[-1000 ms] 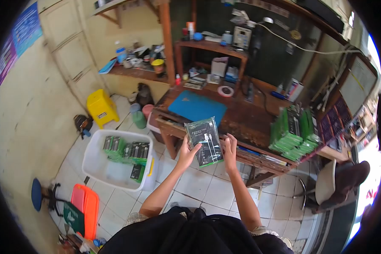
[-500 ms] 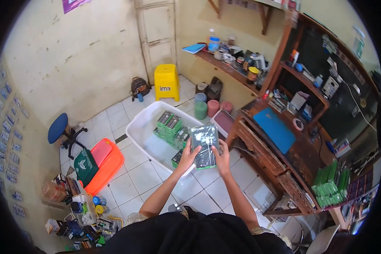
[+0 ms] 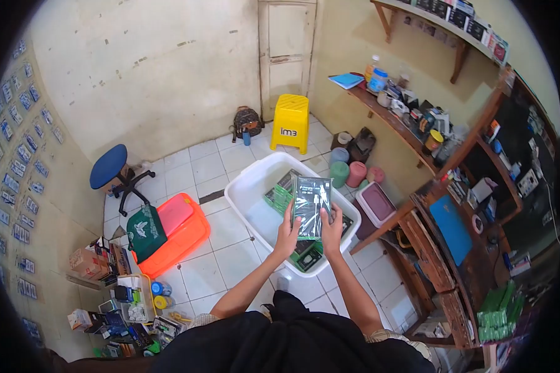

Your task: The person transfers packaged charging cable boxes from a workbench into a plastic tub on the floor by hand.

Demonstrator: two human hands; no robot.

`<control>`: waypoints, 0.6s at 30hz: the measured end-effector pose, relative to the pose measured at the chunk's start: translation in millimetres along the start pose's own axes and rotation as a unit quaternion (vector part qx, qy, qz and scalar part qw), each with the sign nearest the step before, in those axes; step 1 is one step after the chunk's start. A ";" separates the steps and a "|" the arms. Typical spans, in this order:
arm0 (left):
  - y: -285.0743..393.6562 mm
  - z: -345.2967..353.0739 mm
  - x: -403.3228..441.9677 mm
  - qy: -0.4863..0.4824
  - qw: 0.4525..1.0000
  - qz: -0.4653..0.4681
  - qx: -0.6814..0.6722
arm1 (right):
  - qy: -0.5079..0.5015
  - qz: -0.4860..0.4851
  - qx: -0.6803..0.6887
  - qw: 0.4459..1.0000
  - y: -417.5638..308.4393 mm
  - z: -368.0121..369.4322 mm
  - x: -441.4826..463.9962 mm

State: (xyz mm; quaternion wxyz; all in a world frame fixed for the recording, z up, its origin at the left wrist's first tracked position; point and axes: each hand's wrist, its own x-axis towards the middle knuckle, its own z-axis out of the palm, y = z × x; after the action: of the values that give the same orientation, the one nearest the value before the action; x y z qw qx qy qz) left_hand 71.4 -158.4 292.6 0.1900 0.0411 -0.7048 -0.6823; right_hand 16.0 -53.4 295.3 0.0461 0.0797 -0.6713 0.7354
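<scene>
My left hand (image 3: 287,234) and my right hand (image 3: 331,231) grip the two sides of a charging cable pack (image 3: 311,202), thumbs on its front. Clear plastic wraps this dark, flat pack, and its printed front, with white cables pictured, faces me. It is held above a large white tub (image 3: 247,225) on the floor. Inside the tub, stacked green-and-black packs (image 3: 279,198) show behind the held one. More packs (image 3: 308,258) lie at the tub's near end, partly hidden by the hands and the held pack.
A yellow stool (image 3: 290,124) stands behind the tub. An orange lid (image 3: 196,233) with a green bag (image 3: 146,233) lies left. On the right are a wooden desk (image 3: 426,248) and a pile of green packs (image 3: 499,317). A blue swivel chair (image 3: 109,166) stands by the left wall.
The head view has turned left, shifting the room rightward in the picture. Both hands have brought the pack from the tub's right edge to over the tub, and its printed front now shows clearly.
</scene>
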 end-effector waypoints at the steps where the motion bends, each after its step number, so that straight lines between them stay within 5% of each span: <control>1: -1.8 -6.5 11.7 0.017 0.999 -0.028 0.008 | 0.006 -0.013 0.012 1.000 2.3 12.0 9.8; 9: -32.5 -62.5 120.0 0.075 0.991 0.047 0.101 | 0.021 -0.010 0.062 0.998 55.4 99.2 92.7; 18: -57.8 -125.4 216.0 0.073 0.991 -0.027 0.109 | -0.067 0.045 -0.014 0.997 83.6 166.3 161.1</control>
State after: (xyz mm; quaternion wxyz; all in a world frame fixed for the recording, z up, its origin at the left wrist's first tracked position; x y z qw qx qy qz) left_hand -99.3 -349.4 281.4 0.2168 0.1302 -0.7579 -0.6014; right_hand -147.8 -233.0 256.5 -0.0306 0.0980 -0.6861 0.7202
